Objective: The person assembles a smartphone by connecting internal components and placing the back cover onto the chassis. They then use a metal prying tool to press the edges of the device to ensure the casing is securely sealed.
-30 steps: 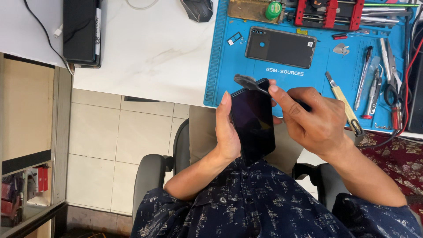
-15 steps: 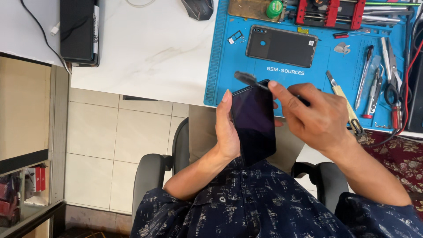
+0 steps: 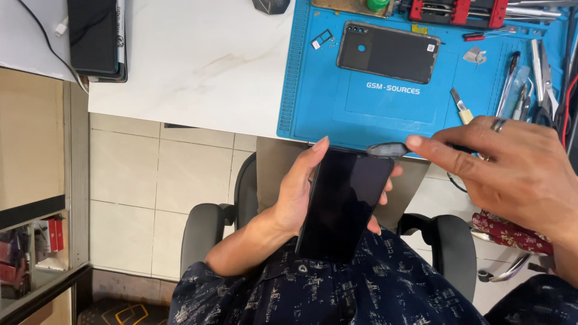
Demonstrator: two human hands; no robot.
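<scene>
My left hand (image 3: pixel 296 194) grips a black smartphone (image 3: pixel 343 204) by its edges, dark screen facing up, held over my lap below the table's edge. My right hand (image 3: pixel 515 170) pinches a thin dark pick-like tool (image 3: pixel 386 149) between thumb and forefinger; its tip touches the phone's top right corner. A ring sits on one finger of that hand.
A blue repair mat (image 3: pixel 385 102) on the white table (image 3: pixel 198 60) carries a black phone back cover (image 3: pixel 387 53), a small SIM tray (image 3: pixel 321 39), tweezers and screwdrivers (image 3: pixel 524 84) at the right. A dark device (image 3: pixel 94 37) lies far left. Chair armrests (image 3: pixel 205 232) flank my lap.
The view is closer now. My right hand has pulled back to the right, so the tool's tip now sits at the phone's top right corner instead of over its top edge.
</scene>
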